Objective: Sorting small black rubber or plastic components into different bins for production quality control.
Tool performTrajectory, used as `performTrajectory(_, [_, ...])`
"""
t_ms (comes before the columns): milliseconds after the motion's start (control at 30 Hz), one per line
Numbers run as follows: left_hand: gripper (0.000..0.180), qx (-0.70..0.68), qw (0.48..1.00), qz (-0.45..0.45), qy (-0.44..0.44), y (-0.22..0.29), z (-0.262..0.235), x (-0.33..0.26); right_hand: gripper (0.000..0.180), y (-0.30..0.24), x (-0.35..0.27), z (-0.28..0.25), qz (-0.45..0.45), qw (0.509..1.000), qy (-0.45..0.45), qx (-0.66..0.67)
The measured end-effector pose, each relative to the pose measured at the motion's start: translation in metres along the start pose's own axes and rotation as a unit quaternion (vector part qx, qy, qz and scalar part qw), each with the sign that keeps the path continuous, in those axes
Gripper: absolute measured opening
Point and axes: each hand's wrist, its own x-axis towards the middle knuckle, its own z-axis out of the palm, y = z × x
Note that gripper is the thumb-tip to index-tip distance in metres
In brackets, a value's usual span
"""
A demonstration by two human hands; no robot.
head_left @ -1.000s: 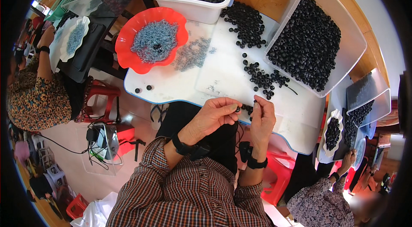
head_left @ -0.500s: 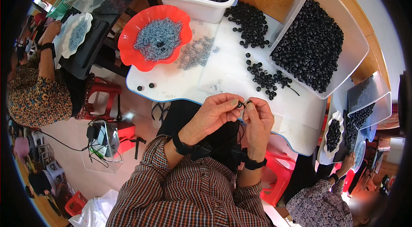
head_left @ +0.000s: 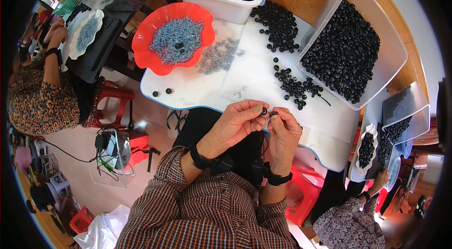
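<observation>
Both hands meet just past the table's near edge, fingertips almost touching. My left hand (head_left: 238, 124) pinches a small round black part (head_left: 264, 112) with a hole, between thumb and forefinger. The fingers of my right hand (head_left: 285, 133) are closed on a small dark piece (head_left: 274, 113) right beside it; its kind is too small to tell. Beyond the hands, loose black parts (head_left: 294, 86) lie scattered on the white table (head_left: 254, 70). A red wavy-edged dish (head_left: 142, 44) to the left holds many tiny clear bluish pieces (head_left: 176, 34), with a few black parts among them.
A white tub (head_left: 230, 11) and a large clear bin (head_left: 393, 63), both with black parts, stand at the back and right. Two black parts (head_left: 162, 92) sit near the left table edge. People work at tables on both sides; a red stool (head_left: 115, 98) is at left.
The table and its things sit slightly farther right in the picture. My hands stay together in nearly the same pose, the black part in the left fingers tilted a little differently.
</observation>
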Motion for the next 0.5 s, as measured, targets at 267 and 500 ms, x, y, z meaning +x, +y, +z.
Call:
performTrajectory(267, [0.024, -0.009, 1.0, 0.013, 0.001, 0.0, 0.0, -0.001, 0.015, -0.002, -0.003, 0.008, -0.029, 0.995, 0.013, -0.092])
performTrajectory(500, [0.023, -0.005, 1.0, 0.019, 0.003, 0.001, 0.001, -0.002, 0.012, 0.0, -0.006, 0.013, -0.062, 0.981, 0.022, -0.18])
